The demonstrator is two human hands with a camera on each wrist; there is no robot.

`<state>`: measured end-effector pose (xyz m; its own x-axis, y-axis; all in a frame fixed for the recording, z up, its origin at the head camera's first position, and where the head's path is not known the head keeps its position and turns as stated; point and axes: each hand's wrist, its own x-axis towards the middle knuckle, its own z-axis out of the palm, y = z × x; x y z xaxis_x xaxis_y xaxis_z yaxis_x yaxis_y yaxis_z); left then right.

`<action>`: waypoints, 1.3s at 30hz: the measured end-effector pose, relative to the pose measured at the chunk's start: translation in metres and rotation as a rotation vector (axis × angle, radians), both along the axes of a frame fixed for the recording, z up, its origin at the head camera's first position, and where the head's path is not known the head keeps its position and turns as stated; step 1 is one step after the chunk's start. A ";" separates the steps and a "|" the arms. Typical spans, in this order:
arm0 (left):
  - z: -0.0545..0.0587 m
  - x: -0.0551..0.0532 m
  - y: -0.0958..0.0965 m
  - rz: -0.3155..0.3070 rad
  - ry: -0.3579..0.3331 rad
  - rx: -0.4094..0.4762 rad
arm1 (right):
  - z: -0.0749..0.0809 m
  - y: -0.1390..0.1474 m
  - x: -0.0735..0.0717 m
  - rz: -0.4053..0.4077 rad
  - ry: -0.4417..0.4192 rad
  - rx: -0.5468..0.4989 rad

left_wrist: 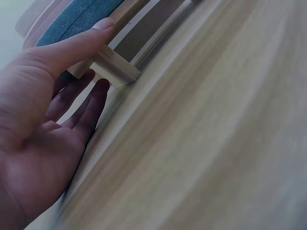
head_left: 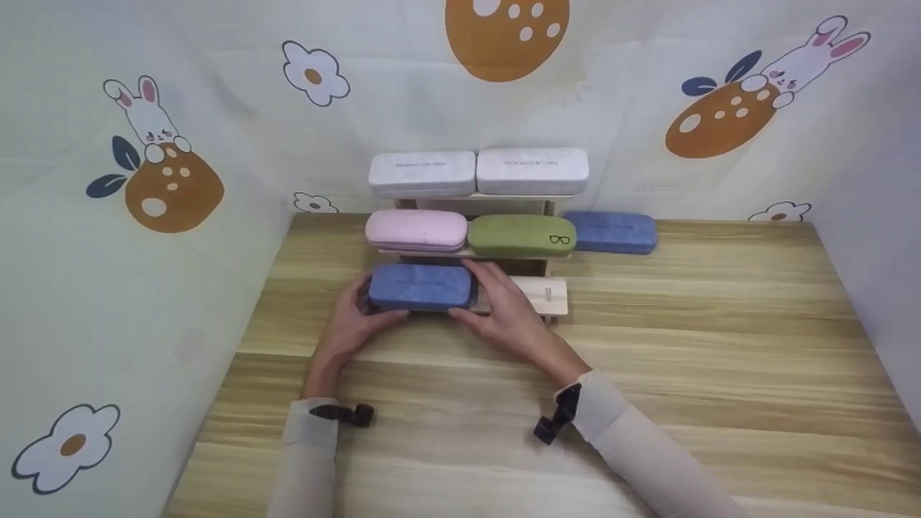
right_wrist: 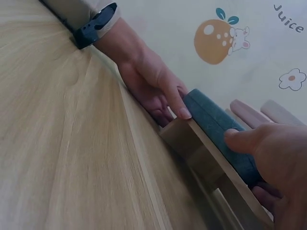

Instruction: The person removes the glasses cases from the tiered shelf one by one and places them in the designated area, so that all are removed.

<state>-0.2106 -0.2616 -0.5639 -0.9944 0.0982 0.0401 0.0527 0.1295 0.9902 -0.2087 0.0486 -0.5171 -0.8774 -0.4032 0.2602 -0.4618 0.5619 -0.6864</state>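
A blue glasses case [head_left: 421, 286] lies on the left part of the lowest tier of a wooden stepped rack [head_left: 529, 295]. My left hand [head_left: 352, 320] holds its left end. In the left wrist view the left thumb lies along the front of the blue case [left_wrist: 72, 21], and the other fingers bend below, by the rack's edge. My right hand [head_left: 511, 309] grips the case's right end, thumb at the front and fingers behind. The right wrist view shows the right thumb pressed on the front of the case [right_wrist: 216, 122].
On the middle tier sit a pink case [head_left: 416, 230] and a green case [head_left: 522, 235] with a glasses emblem. Two white cases [head_left: 422, 173] stand side by side on the top tier. Another blue case [head_left: 615, 232] lies right of the rack, near the patterned wall cloth [head_left: 619, 93].
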 end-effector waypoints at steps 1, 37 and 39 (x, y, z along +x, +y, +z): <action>0.000 0.000 0.000 -0.001 0.002 -0.003 | 0.000 0.000 0.000 -0.001 0.006 -0.008; -0.004 -0.004 -0.004 -0.080 0.055 0.025 | -0.005 0.026 0.016 -0.047 -0.006 -0.327; -0.005 -0.004 -0.004 -0.077 0.063 0.011 | -0.005 0.030 0.018 -0.047 -0.012 -0.317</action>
